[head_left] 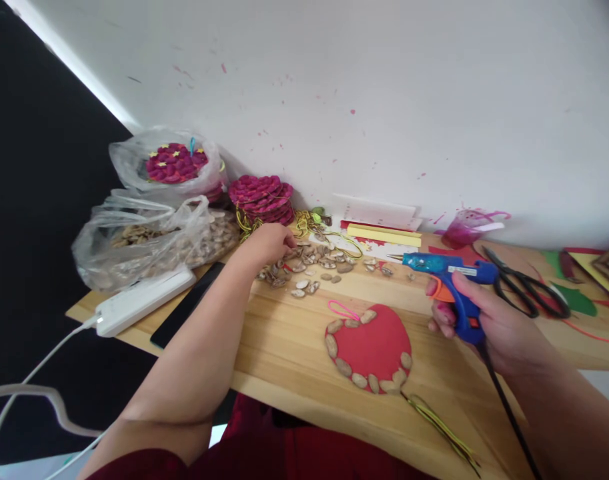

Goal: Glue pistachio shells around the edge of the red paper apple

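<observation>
A red heart-shaped piece (369, 347) lies on the wooden table, with peanut shells along its left, bottom and lower right edge, a pink loop on top and a yellow-green cord below. My right hand (467, 307) grips a blue glue gun (447, 268), its nozzle pointing left above the table. Over at the pile of peanut shells (324, 257), my left hand (277, 243) reaches in with its fingers bent down; the fingertips and anything between them are hidden.
Behind my left arm are plastic bags (159, 233), a white power strip (144, 303) and a dark phone (184, 310). Magenta woven discs (261, 199) are stacked near the wall. Black scissors (529, 290) and a pink-stained cup (461, 230) stand at the right.
</observation>
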The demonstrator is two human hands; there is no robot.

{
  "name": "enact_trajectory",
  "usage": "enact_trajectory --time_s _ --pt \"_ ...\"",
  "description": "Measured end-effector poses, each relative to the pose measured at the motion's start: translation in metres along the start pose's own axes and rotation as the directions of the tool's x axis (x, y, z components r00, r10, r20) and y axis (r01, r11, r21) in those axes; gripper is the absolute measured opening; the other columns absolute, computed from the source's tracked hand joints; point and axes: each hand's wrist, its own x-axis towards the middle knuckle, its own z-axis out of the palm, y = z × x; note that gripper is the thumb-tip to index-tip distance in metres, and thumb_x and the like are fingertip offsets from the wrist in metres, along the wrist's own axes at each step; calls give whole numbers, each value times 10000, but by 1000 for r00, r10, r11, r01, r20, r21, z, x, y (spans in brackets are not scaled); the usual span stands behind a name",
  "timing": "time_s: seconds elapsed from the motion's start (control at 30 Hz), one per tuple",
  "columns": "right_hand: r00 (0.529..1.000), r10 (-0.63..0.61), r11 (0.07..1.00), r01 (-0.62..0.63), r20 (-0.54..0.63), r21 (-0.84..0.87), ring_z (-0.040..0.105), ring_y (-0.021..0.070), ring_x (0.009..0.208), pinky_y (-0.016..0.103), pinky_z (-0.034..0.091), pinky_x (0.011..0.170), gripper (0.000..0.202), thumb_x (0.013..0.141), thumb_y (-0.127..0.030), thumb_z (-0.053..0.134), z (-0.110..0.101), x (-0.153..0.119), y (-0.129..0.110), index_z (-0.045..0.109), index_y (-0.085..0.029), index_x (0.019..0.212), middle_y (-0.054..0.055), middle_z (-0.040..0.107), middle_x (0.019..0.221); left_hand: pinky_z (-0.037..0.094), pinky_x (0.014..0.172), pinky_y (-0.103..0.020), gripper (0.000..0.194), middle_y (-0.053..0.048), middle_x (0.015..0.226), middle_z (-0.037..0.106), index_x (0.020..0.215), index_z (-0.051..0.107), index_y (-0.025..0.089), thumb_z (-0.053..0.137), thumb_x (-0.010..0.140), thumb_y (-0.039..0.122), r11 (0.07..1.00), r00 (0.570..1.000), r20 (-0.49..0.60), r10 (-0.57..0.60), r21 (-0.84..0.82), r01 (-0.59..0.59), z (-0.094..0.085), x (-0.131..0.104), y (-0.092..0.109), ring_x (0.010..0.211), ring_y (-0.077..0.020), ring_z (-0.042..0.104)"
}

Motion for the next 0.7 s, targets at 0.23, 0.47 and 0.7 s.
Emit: enact_trajectory --time_s 0.23,0.47,0.7 --pt "999 36 999 -36 -9 16 538 133 420 277 545 542 445 713 -629 793 0 0 1 682 -198 710 -9 580 498 491 748 -248 165 -49 873 794 897 799 185 665 802 177 999 999 -50 -14 -49 12 -1 -1 0 824 -186 706" --pt "999 36 999 -37 13 30 539 121 421 273 536 538 440 784 -597 755 1 -1 2 654 -182 681 -6 589 505 509 747 -256 232 -24 912 790 1005 767 180 646 845 297 886 977 66 203 -438 -155 -3 -14 27 809 -164 692" --pt "999 -17 1000 17 46 -14 533 108 417 240 498 517 436 807 -615 723 0 0 2 671 -182 790 -29 587 508 487 733 -234 178 15 891 794 939 771 223 660 802 203 871 897 186 401 -380 -311 30 -25 75 783 -149 694"
